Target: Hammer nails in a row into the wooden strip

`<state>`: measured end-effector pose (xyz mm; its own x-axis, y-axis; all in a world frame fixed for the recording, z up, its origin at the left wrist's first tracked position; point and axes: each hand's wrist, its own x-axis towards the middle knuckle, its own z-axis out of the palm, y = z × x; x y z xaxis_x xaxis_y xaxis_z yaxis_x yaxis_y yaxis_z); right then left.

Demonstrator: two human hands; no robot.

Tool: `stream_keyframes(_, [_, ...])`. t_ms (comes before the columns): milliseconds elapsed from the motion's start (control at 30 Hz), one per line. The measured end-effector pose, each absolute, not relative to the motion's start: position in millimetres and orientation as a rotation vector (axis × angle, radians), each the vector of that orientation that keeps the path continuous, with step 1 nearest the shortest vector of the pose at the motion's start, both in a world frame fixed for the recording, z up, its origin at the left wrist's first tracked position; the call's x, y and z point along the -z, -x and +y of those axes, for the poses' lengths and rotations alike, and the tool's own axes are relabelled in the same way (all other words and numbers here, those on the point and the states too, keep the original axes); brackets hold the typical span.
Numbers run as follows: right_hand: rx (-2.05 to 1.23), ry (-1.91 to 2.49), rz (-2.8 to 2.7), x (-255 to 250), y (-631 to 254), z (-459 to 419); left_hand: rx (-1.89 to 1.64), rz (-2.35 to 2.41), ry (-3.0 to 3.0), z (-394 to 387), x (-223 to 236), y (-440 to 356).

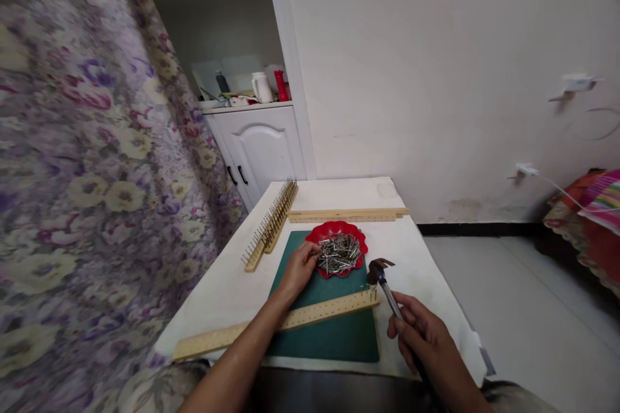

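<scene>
My left hand (301, 264) reaches to the near left rim of a red scalloped bowl (364, 246). Its thumb and fingers are pinched together beside the pile of nails (339, 253) in the bowl; what they hold, if anything, is too small to tell. A claw hammer (387, 290) is gripped by its handle in my right hand (420, 329), with the head raised near the right end of a wooden strip (320, 312). That strip has rows of small holes, and several nails (372, 294) stand upright at its right end. My left forearm crosses over it.
The strip and bowl rest on a green cutting mat (334, 342) on a white table (223, 284). Nail-studded strips (271, 222) lie at the left, and more wooden strips (349, 214) lie behind the bowl. A floral curtain (121, 174) hangs left; a wall (411, 77) stands behind.
</scene>
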<state>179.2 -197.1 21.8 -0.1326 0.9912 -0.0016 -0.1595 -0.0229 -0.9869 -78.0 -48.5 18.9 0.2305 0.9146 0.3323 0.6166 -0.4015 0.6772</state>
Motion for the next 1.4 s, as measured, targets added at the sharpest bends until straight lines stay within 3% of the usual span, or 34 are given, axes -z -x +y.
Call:
stream_keyframes(267, [-1.406,1.034,-1.167,-24,-175,-198,-0.674,1.355,-2.384,-29,-17,47])
stream_keyframes(433, [-1.419,1.027,-1.155,-23,-175,-197,-0.779,1.201,-2.357,-10,-14,24])
stream_keyframes(633, [-1.369,1.040,-1.136,-28,-178,-199,-0.966,1.381,-2.093,-2,-18,50])
stream_keyframes(1067, [-1.353,1.038,-1.102,-33,-178,-199,-0.874,1.405,-2.036,-16,-18,55])
stream_keyframes(1400, [-1.375,1.042,-1.090,-36,-179,-201,-0.621,1.718,-2.184,-31,-16,25])
